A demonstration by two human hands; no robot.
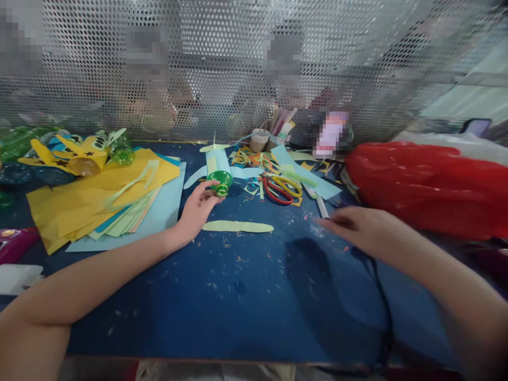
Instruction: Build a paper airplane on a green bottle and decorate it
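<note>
My left hand (202, 203) is closed, its fingertips on the neck of a green plastic bottle (220, 180). The bottle lies on the blue table, its mouth toward me. Light blue paper wraps its body, with paper wings at both sides and a pale green strip at the far end. A loose pale green paper strip (238, 227) lies just in front of it. My right hand (357, 225) is over the table at the right, blurred, its fingers partly hidden. Close to its fingertips is a slim white tool (322, 207); whether they touch is unclear.
Yellow paper sheets (99, 196) and other coloured sheets lie left. Behind them are decorated bottle pieces (85, 159). Red- and yellow-handled scissors (278, 190) sit among paper scraps. A red plastic bag (428, 185) is right; a black cable (383, 296) runs below my right hand.
</note>
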